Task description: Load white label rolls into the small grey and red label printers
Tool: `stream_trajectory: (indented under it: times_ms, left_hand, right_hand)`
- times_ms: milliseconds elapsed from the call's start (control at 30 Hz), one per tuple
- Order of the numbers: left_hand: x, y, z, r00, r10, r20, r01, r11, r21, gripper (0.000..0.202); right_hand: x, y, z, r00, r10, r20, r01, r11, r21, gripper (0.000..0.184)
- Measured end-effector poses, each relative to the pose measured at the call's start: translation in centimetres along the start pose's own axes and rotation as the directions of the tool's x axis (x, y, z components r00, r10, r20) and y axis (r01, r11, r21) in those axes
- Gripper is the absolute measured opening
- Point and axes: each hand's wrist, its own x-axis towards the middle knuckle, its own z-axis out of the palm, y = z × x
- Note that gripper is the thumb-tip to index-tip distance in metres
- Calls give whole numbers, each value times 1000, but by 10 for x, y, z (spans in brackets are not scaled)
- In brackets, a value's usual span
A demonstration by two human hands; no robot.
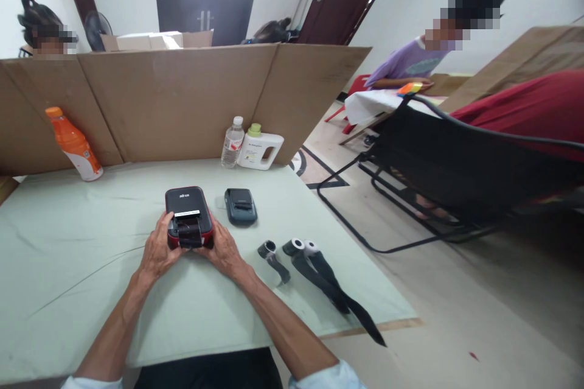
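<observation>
Between my two hands sits a black portable printer (186, 201) with red sides, a white strip across its top and a dark glossy film at its near end. My left hand (158, 249) grips its left side, thumb near the strip. On the right side my right hand (224, 250) is wrapped round the lower corner. A smaller dark device (241, 206), also printer-like, lies just right of it on the cloth. Further right are a short roll of dark ribbon (269, 249) and two longer partly unrolled black ribbon rolls (319, 279).
A pale green cloth (82, 291) covers the table. Along its back stands a cardboard screen (182, 103), with an orange bottle (75, 145), a clear water bottle (233, 144) and a white jug (260, 150) before it. A black folding chair (456, 157) and a person (410, 66) are at right.
</observation>
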Motion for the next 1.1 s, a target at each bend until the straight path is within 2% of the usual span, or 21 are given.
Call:
stream_trajectory:
  times_ms: [667,900,1100]
  left_hand:
    - [-6,-4,9,997,57,-44,-56,998,31,88]
    - [-5,-7,-8,990,82,-118,-76,995,58,87]
    - [-11,-18,-25,993,-34,-114,41,997,60,88]
  right_hand:
    - [-2,3,4,998,-35,-53,36,999,15,110]
    - [10,-11,8,997,-57,-42,58,998,11,107]
    - [20,-25,18,997,-71,35,68,995,72,110]
